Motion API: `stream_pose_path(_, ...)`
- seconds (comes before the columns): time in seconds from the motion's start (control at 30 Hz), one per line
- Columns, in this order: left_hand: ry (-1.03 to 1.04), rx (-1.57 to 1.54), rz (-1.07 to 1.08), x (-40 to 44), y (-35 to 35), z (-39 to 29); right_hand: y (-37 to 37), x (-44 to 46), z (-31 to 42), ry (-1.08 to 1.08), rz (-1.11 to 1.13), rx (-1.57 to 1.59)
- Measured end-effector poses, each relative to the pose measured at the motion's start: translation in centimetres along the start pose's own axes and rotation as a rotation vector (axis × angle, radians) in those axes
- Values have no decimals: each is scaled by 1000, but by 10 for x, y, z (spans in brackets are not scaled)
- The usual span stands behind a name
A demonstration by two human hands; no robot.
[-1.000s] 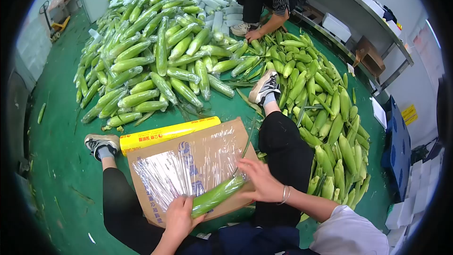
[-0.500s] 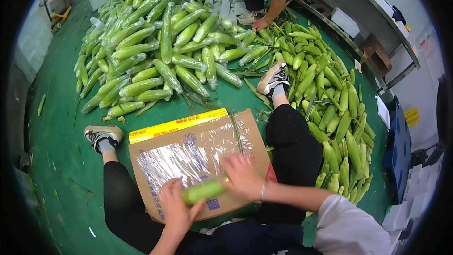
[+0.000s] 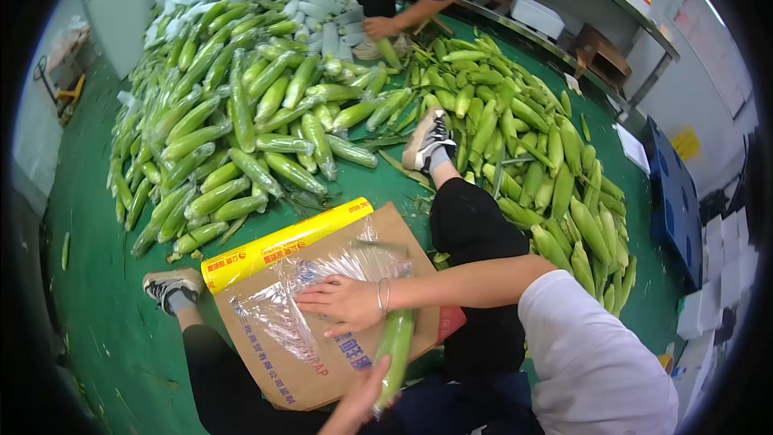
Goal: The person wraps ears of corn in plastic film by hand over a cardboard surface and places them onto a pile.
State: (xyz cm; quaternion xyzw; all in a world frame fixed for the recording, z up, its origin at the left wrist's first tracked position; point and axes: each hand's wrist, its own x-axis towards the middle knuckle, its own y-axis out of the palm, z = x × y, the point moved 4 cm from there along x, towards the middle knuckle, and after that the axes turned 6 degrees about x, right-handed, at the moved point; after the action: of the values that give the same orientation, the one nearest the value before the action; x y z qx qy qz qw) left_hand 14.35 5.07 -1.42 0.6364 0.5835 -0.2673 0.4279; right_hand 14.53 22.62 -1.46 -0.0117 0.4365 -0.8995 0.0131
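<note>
My left hand (image 3: 364,393) grips the lower end of a green ear of corn (image 3: 396,346) in its husk. Shiny film covers part of that ear, which lies tilted near the board's right front edge. Crossing above it, my right hand (image 3: 342,302) rests flat with fingers stretched out on clear plastic film (image 3: 291,330). The film is crumpled and spreads over a cardboard sheet (image 3: 266,366) between my legs. Along the sheet's far edge lies a yellow film roll (image 3: 286,243) with red print. A bracelet circles my right wrist.
A large heap of film-wrapped corn (image 3: 233,129) lies ahead on the green floor (image 3: 97,290). Unwrapped corn (image 3: 555,169) is piled at the right. Behind the heaps another person (image 3: 403,0) crouches, one hand at the corn. A metal shelf (image 3: 644,24) and blue panel (image 3: 672,201) stand right.
My right hand has left the ear and now lies flat on the film. My left hand has brought the ear toward me and right, now filmed over. The view has shifted.
</note>
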Motion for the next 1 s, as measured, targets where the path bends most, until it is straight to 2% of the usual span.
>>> stream_pose_path(0.03,-96,-391,283,1,14,36,4,-5,2,-35,-85,-17)
stream_pose_path(0.07,-120,-304,126,0,15,70,4,-10,1,-72,-165,-40)
stream_pose_path(0.1,-104,-1,43,5,6,98,5,-12,-1,-81,-180,-37)
stream_pose_path(0.13,-131,214,69,3,-5,128,8,-12,-1,-88,-199,-30)
stream_pose_path(0.17,-124,406,31,-21,-5,106,10,-13,-1,-91,-219,-25)
stream_pose_path(0.2,-104,602,-4,-53,2,65,2,-18,3,-156,-362,-116)
stream_pose_path(0.23,-80,805,-35,-74,5,39,3,-30,-2,-53,-254,153)
stream_pose_path(0.3,91,952,-271,-85,-14,27,-3,-63,13,155,-68,708)
stream_pose_path(0.37,607,881,-558,-109,3,-27,-13,-129,42,456,53,815)
stream_pose_path(0.4,719,839,-634,-118,17,-55,-7,-153,46,497,-371,877)
stream_pose_path(0.43,827,792,-713,-126,32,-83,20,-175,42,597,-928,890)
stream_pose_path(0.47,975,985,-804,-131,52,-108,39,-187,43,782,-1170,1260)
stream_pose_path(0.5,1106,695,-714,-113,50,-103,54,-196,49,948,-1408,1639)
stream_pose_path(0.57,1323,70,-646,-62,59,-97,55,-193,65,893,-1486,2037)
stream_pose_path(0.6,1360,59,-427,-26,86,-115,62,-185,71,696,-1421,2246)
stream_pose_path(0.63,1259,-9,-211,-1,108,-138,40,-193,91,611,-965,2471)
stream_pose_path(0.67,1130,-75,-25,24,131,-159,40,-209,73,602,-903,2021)
stream_pose_path(0.7,881,-171,163,46,135,-180,0,-239,59,489,-1013,1543)
stream_pose_path(0.73,772,-169,143,78,129,-203,-39,-272,50,573,-1094,796)
stream_pose_path(0.77,736,-213,-57,109,122,-234,-74,-306,44,706,-1213,229)
stream_pose_path(0.8,683,-255,-144,155,94,-268,-97,-344,43,1250,-1306,44)
stream_pose_path(0.83,665,-428,-199,198,63,-304,-77,-393,18,1302,-1277,-297)
stream_pose_path(0.87,737,-556,-117,247,24,-343,-37,-442,-17,1409,-954,-345)
stream_pose_path(0.9,869,-638,-28,277,-11,-383,-7,-468,-33,1485,-812,-368)
stream_pose_path(0.97,962,-683,-49,270,-50,-436,3,-474,-38,1594,-795,-350)
stream_pose_path(1.0,1070,-575,-153,246,-57,-444,1,-477,-45,1626,-800,-358)
